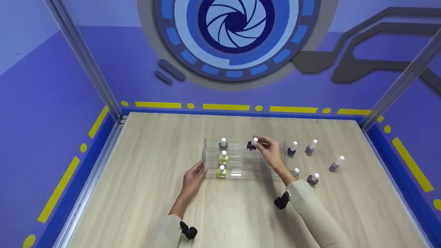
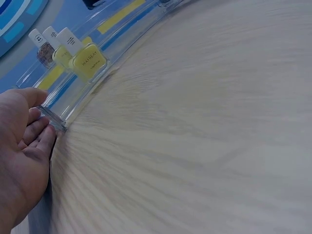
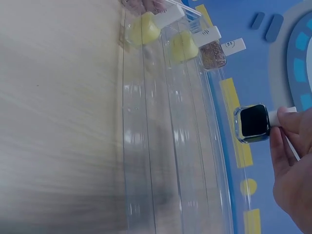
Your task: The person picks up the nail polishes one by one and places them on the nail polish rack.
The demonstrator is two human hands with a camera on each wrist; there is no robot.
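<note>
In the head view my right hand (image 1: pixel 271 153) pinches a dark nail polish bottle (image 1: pixel 251 146) by its white cap, above the back right of a clear tiered rack (image 1: pixel 237 174). The right wrist view shows this dark bottle (image 3: pixel 254 123) held apart from the steps. My left hand (image 1: pixel 193 181) grips the rack's left end, thumb and fingers at its side panel in the left wrist view. A glittery bottle (image 1: pixel 223 145) stands on the back step, with a yellow bottle (image 1: pixel 223 159) and another yellow bottle (image 1: pixel 221 172) on the steps in front.
Right of the rack stand several more polish bottles: a dark blue one (image 1: pixel 291 151), a mauve one (image 1: pixel 310 149), a purple one (image 1: pixel 334 166) and a dark one (image 1: pixel 312 180). A greyish bottle (image 1: pixel 295 173) is partly hidden by my right forearm. Blue walls enclose the wooden table (image 1: pixel 150 143).
</note>
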